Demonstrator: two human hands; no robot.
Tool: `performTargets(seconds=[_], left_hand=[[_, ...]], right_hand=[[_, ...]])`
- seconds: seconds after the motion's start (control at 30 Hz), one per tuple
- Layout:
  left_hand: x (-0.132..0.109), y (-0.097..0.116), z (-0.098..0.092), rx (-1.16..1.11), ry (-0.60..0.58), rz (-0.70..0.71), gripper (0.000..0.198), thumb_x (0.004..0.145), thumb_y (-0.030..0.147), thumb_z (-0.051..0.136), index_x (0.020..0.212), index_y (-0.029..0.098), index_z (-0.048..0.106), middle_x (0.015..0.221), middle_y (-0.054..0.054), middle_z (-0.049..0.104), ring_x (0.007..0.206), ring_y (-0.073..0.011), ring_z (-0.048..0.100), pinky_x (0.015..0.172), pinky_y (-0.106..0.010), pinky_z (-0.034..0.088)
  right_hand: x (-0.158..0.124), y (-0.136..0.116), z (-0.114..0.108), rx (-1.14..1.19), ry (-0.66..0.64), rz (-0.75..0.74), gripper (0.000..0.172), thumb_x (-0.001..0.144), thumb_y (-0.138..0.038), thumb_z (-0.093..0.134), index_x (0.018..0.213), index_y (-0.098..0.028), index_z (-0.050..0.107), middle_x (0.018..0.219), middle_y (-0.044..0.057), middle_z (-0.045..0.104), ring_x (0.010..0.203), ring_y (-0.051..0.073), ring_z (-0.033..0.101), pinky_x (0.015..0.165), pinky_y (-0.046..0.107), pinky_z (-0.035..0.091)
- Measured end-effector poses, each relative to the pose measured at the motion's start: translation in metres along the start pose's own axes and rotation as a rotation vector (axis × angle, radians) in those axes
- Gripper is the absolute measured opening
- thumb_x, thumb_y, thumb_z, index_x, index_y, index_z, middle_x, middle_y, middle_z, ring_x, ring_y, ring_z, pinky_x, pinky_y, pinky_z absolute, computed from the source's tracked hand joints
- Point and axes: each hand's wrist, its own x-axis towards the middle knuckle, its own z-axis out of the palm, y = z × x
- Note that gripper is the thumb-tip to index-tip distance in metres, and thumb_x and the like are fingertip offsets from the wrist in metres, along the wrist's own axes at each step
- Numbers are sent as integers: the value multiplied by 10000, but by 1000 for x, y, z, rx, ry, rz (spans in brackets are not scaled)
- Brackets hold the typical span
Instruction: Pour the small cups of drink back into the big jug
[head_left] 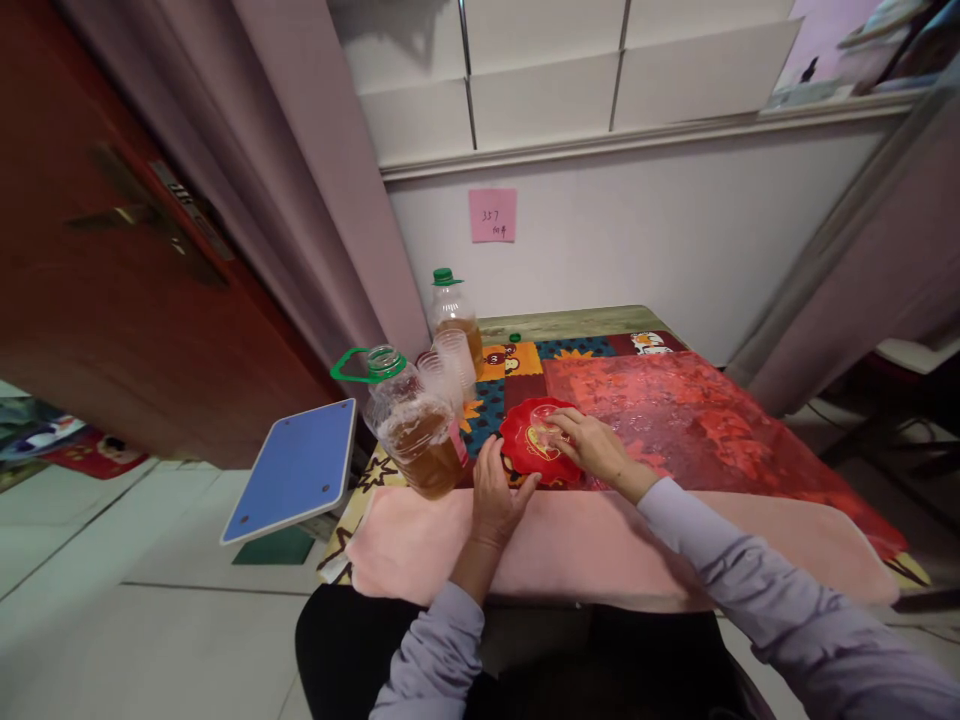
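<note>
A red scalloped plate (516, 432) with a gold design rests on the table in front of me. Over it, my right hand (596, 445) has its fingers closed round what looks like a small clear plastic cup (543, 420), partly hidden by the fingers. My left hand (496, 490) lies at the plate's near left edge, fingers stretched out and thumb apart, holding nothing. Just left of that hand stands an uncapped clear jug (421, 440) with brown liquid, some foam and a green handle ring. Behind the jug are stacks of clear plastic cups (454, 355).
A second jug (459, 320) with a green cap stands at the back. A green cap (515, 338) lies near the wall. Wet red plastic sheeting (675, 410) covers the table's right part; a pink cloth (600, 545) runs along its front. A blue board (296, 470) stands at left.
</note>
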Motion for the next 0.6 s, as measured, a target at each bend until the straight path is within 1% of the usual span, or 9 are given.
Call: performTargets(seconds=[0.07, 0.13, 0.17, 0.23, 0.3, 0.4, 0.47, 0.53, 0.6], left_hand=[[0, -2, 0, 1, 1, -5, 755, 998, 633, 643, 1549, 147, 471, 1541, -264, 602, 1473, -387, 596, 1215, -623, 525], [1, -2, -2, -2, 4, -18, 741, 995, 637, 643, 1534, 152, 490, 1527, -258, 615, 1459, -382, 609, 1208, -619, 530], [2, -2, -5, -7, 5, -24, 719, 998, 633, 640, 1519, 157, 507, 1518, -253, 624, 1450, -377, 616, 1203, -614, 534], [6, 2, -11, -24, 14, -28, 610, 1021, 598, 615, 1451, 169, 570, 1481, -234, 656, 1419, -355, 639, 1187, -590, 547], [12, 11, -18, -42, 46, -14, 468, 1051, 538, 579, 1348, 182, 641, 1420, -207, 698, 1354, -326, 675, 1160, -555, 560], [27, 40, -25, -76, 123, 16, 356, 1056, 487, 571, 1221, 202, 705, 1335, -173, 741, 1268, -304, 700, 1130, -527, 556], [43, 68, -29, -139, 137, 3, 319, 1037, 481, 597, 1155, 214, 726, 1272, -150, 757, 1238, -296, 699, 1117, -504, 547], [65, 97, -33, -252, 97, -50, 294, 1017, 503, 623, 1031, 230, 729, 1089, -105, 768, 1098, -264, 711, 1033, -443, 562], [91, 122, -40, -393, 51, -142, 367, 1006, 563, 618, 859, 233, 681, 872, -42, 717, 881, -206, 673, 893, -362, 550]], right_hand=[[-9, -1, -2, 46, 68, 14, 409, 1078, -301, 597, 1474, -229, 667, 1515, 153, 691, 1273, 297, 733, 1062, 454, 601], [-21, -2, -6, 107, 153, 55, 445, 1055, -327, 603, 1486, -230, 656, 1538, 160, 677, 1294, 315, 724, 1080, 488, 599], [-27, -3, -8, 148, 198, 88, 443, 1039, -345, 611, 1462, -227, 670, 1521, 165, 687, 1264, 319, 735, 1069, 498, 604], [-41, -8, -12, 263, 297, 192, 412, 1007, -413, 633, 1356, -210, 716, 1400, 176, 748, 1120, 316, 773, 992, 498, 629], [-52, -16, -14, 430, 385, 341, 411, 983, -537, 651, 1192, -196, 749, 1180, 165, 807, 924, 292, 777, 851, 460, 646], [-60, -34, -19, 737, 453, 535, 550, 899, -752, 682, 991, -212, 728, 918, 105, 788, 727, 248, 720, 656, 376, 602], [-54, -46, -27, 889, 461, 574, 619, 821, -843, 713, 884, -228, 689, 777, 47, 721, 615, 206, 641, 561, 329, 537], [-42, -56, -40, 962, 471, 564, 658, 790, -896, 711, 746, -251, 596, 614, -25, 567, 513, 153, 497, 478, 286, 423], [-24, -64, -59, 977, 461, 523, 720, 808, -959, 636, 659, -272, 484, 530, -71, 391, 472, 120, 345, 437, 269, 295]])
